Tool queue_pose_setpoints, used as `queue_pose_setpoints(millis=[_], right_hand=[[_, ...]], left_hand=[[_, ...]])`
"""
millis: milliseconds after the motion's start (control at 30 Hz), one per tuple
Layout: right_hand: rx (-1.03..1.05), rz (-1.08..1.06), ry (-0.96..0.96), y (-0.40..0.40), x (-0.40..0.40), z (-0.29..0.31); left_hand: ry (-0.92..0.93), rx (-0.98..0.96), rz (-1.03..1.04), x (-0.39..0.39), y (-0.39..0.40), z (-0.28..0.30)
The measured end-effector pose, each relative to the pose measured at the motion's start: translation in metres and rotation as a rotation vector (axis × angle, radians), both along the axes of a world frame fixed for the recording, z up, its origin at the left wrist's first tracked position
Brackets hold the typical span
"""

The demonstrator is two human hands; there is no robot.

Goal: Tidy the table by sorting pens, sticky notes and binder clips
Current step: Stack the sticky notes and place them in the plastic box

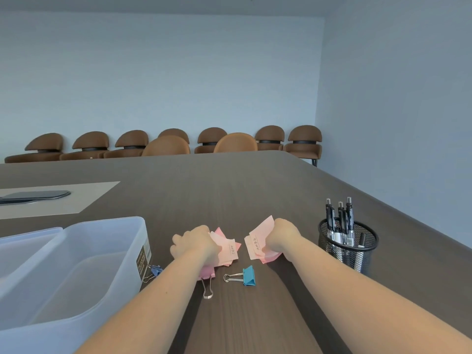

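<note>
My left hand [194,241] grips a bunch of pink sticky notes [228,247] on the dark wooden table [229,190]. Close to it, my right hand [282,235] holds a second bunch of pink sticky notes [258,245], fanned upward. In front of the hands lie three binder clips: a teal one [248,275] between my forearms, a pink one [207,275] partly under my left wrist, and a blue one [155,270] against the plastic bin. Three black pens [341,221] stand in a black mesh cup [347,247] to the right.
A translucent plastic bin [76,264] with a divider stands at the near left. A dark flat device [35,195] lies on a grey inlay at far left. Brown chairs [166,145] line the far wall. The table edge runs diagonally on the right.
</note>
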State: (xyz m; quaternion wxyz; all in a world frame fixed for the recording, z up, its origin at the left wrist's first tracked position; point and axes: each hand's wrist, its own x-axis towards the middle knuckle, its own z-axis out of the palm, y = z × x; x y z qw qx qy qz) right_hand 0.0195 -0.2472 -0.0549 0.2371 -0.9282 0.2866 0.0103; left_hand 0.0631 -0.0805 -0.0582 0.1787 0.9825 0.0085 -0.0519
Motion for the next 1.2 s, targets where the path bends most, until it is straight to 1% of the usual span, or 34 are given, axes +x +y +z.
queue_pose_setpoints(millis=[33, 100, 167, 233, 300, 367, 433, 500, 600, 667, 767, 900, 967, 1033, 1100, 1200], right_hand=[[0.029, -0.003, -0.034, 0.0, -0.002, -0.001], [0.156, -0.018, -0.135, 0.002, -0.007, -0.005], [0.319, -0.058, -0.289, 0.005, -0.014, -0.01], [0.463, -0.084, -0.436, 0.007, -0.019, -0.014], [0.623, -0.061, -0.561, 0.01, -0.022, -0.013], [0.785, -0.01, -0.673, 0.013, -0.025, -0.009], [0.898, 0.061, -0.756, 0.015, -0.029, -0.004], [0.932, 0.137, -0.752, 0.019, -0.031, -0.001], [0.888, 0.213, -0.675, 0.028, -0.034, -0.002], [0.858, 0.209, -0.657, 0.033, -0.036, -0.007], [0.865, 0.179, -0.644, 0.038, -0.038, -0.016], [0.777, 0.175, -0.542, 0.039, -0.03, -0.024], [0.787, 0.194, -0.491, 0.04, -0.027, -0.023], [0.801, 0.189, -0.498, 0.039, -0.025, -0.023], [0.827, 0.172, -0.54, 0.038, -0.025, -0.023], [0.873, 0.156, -0.576, 0.037, -0.024, -0.026]], left_hand=[[0.008, 0.003, -0.01, 0.001, 0.001, 0.0], [0.003, -0.027, -0.015, 0.0, 0.002, 0.0], [-0.089, -0.119, -0.016, -0.002, 0.002, -0.002], [-0.209, -0.327, -0.036, -0.004, 0.002, -0.006], [-0.275, -0.563, -0.036, -0.009, 0.003, -0.005], [-0.294, -0.765, 0.018, -0.014, 0.006, -0.002], [-0.271, -0.927, 0.042, -0.02, 0.009, 0.002], [-0.226, -1.033, 0.019, -0.026, 0.014, 0.005], [-0.128, -1.064, -0.032, -0.036, 0.016, 0.011], [-0.069, -1.054, -0.06, -0.041, 0.015, 0.011], [-0.001, -1.097, -0.059, -0.05, 0.011, 0.011], [0.033, -1.108, -0.023, -0.057, -0.001, 0.021], [0.048, -1.12, -0.024, -0.055, -0.007, 0.023], [0.012, -1.135, -0.057, -0.052, -0.008, 0.019], [0.0, -1.2, -0.084, -0.05, -0.007, 0.012], [-0.005, -1.258, -0.081, -0.047, -0.007, 0.006]])
